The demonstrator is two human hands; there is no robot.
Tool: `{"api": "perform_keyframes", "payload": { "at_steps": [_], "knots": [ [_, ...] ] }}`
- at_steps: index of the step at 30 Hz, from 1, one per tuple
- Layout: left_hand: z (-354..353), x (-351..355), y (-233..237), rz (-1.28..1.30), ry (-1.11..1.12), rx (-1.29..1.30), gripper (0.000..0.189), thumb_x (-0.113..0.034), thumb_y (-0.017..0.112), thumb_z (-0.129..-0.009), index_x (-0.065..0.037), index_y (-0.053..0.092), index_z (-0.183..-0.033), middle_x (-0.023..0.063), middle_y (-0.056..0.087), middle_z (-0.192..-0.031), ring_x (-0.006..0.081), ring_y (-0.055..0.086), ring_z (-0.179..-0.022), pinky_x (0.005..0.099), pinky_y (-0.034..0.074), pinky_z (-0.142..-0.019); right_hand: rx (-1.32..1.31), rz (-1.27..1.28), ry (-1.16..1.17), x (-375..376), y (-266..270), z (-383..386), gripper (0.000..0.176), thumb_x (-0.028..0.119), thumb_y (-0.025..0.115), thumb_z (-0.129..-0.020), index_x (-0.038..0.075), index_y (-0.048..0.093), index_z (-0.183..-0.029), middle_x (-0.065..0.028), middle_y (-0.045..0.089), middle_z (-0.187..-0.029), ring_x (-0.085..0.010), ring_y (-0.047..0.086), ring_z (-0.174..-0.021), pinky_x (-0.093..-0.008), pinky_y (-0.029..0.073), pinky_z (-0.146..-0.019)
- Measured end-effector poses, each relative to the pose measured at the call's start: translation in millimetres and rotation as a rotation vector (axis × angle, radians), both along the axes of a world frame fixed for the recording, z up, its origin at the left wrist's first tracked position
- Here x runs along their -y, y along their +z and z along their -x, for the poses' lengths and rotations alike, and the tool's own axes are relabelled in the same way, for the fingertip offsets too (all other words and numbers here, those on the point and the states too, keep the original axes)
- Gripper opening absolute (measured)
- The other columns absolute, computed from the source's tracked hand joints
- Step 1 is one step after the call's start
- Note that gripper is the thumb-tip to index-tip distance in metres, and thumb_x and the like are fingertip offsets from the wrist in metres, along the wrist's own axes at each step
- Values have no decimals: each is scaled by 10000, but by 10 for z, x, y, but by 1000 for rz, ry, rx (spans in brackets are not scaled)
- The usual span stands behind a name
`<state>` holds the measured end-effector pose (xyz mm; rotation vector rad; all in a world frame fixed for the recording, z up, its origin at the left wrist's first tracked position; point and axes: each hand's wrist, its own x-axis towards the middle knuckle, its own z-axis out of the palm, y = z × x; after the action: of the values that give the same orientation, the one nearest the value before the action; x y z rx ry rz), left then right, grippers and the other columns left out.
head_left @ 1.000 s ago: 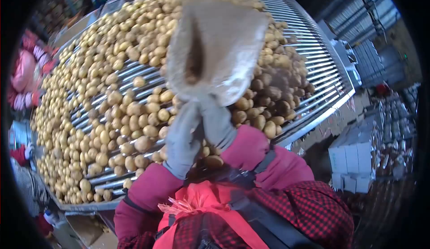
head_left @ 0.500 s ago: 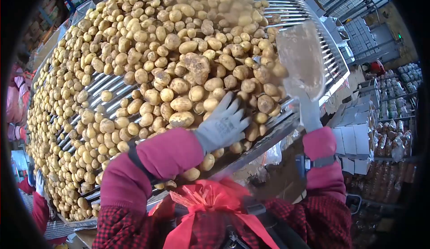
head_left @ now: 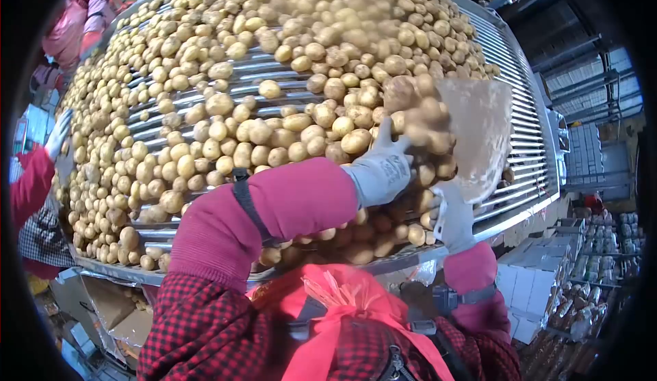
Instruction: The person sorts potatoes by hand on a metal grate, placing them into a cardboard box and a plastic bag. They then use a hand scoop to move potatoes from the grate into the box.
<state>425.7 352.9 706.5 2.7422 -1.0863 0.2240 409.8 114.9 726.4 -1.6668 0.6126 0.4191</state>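
Many potatoes (head_left: 267, 133) are spread over a slatted metal grading table (head_left: 246, 73). My left hand (head_left: 383, 171), in a pale grey glove, rests against the potatoes with its fingers apart. Just right of it, my right hand (head_left: 453, 213), gloved too, is wrapped round the handle of a broad, dirt-smeared scoop (head_left: 479, 131). The scoop's blade lies over the slats at the right edge of the heap. Several potatoes between my left hand and the blade are smeared by motion; the handle is mostly hidden by my fingers.
At the far left edge, another person's gloved hand (head_left: 59, 134) reaches onto the table. White cartons (head_left: 530, 278) and racks of bagged goods (head_left: 602, 251) stand to the right. An open cardboard box (head_left: 113, 306) is below the table's near left side. The table has a metal rim (head_left: 520, 220).
The view has swung, showing more of the left side. My left hand and the scoop have come closer together, with potatoes moving between them. My right hand still grips the scoop.
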Motion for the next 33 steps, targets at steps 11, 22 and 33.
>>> {"api": "perform_keyframes", "payload": {
  "at_steps": [11, 22, 33],
  "knots": [
    [707, -2771, -381, -51, 714, 305, 212, -156, 694, -767, -168, 789, -956, 36, 606, -1392, 380, 518, -1275, 543, 445, -1010, 739, 251, 1298, -2990, -1105, -973, 285, 337, 638, -978, 67, 723, -1004, -114, 716, -828, -242, 696, -692, -372, 544, -600],
    [1504, -3930, -613, -185, 1343, -122, 486, -272, 683, -901, -112, 653, -1360, 165, 487, -1565, 376, 389, -1476, 614, 303, -1187, 685, 507, 318, -1714, -42, -993, 390, 371, 721, -965, 92, 722, -1237, -115, 763, -1154, -225, 717, -1062, -365, 557, -933],
    [1671, -3621, -1439, -410, 1430, -95, 680, -568, 353, -1075, -134, 395, -1597, 132, 426, -1632, 358, 362, -1510, 524, 268, -1268, 184, 938, -539, 3263, -17, -1223, 670, 589, 646, -938, -13, 712, -1225, -245, 754, -1079, -404, 739, -1049, -474, 584, -912]
  ]
}}
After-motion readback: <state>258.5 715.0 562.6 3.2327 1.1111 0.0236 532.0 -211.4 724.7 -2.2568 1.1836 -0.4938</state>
